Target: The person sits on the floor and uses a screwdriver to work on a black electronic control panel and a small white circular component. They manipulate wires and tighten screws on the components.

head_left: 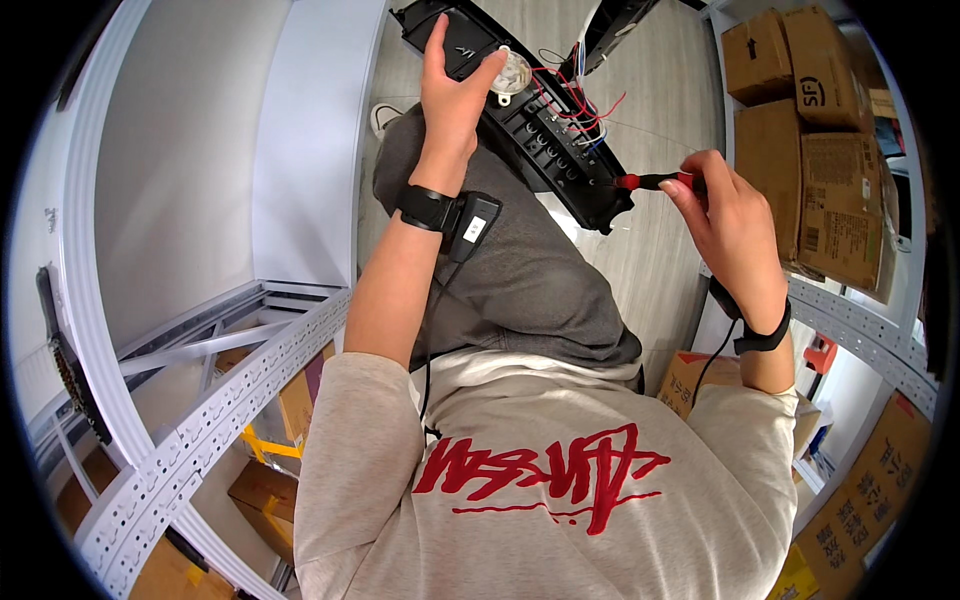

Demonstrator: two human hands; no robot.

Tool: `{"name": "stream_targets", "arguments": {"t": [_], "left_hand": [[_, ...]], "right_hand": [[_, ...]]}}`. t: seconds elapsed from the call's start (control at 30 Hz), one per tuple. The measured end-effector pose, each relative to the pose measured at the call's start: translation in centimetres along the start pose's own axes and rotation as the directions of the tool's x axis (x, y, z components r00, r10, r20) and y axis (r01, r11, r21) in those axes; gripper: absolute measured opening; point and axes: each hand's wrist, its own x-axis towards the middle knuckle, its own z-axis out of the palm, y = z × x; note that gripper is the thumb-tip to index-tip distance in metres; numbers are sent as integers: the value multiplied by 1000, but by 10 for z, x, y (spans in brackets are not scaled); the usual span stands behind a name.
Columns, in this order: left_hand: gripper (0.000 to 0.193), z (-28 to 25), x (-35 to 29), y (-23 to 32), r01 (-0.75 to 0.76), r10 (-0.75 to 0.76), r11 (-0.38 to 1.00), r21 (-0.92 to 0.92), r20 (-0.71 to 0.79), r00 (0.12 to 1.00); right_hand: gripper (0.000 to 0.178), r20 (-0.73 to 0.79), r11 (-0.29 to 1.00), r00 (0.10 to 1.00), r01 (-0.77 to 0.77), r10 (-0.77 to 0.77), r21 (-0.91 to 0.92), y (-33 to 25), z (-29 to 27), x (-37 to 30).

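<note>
A long black plastic panel (560, 150) lies slanted across my raised knee, its inner side up, with round holes and ribs. A round whitish part, perhaps a speaker (512, 74), sits on it, and thin red, white and blue wires (585, 110) trail from its far edge. My left hand (455, 100) grips the panel's left part, index finger stretched along it and thumb against the round part; the other fingers are hidden. My right hand (727, 215) is closed around a red and black screwdriver (650, 182). The screwdriver points left, its tip at the panel's right end.
White metal shelving (220, 385) stands close on my left. On the right, cardboard boxes (845, 195) fill another rack (850, 325). A black upright object (612, 30) stands beyond the panel on the grey tiled floor (665, 110). Cables hang from both wrist straps.
</note>
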Motion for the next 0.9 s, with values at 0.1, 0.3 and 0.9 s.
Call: {"name": "stream_targets", "arguments": {"t": [0.1, 0.3, 0.9], "left_hand": [[76, 0, 0, 0, -9, 9, 1000, 15, 4, 1000], [77, -1, 0, 0, -40, 40, 999, 31, 17, 999], [76, -1, 0, 0, -31, 30, 999, 34, 17, 999]], "right_hand": [[38, 122, 946, 991, -12, 55, -323, 10, 6, -4], [34, 134, 966, 984, 146, -119, -214, 7, -3, -2], [38, 170, 970, 982, 113, -78, -213, 20, -5, 3]]}}
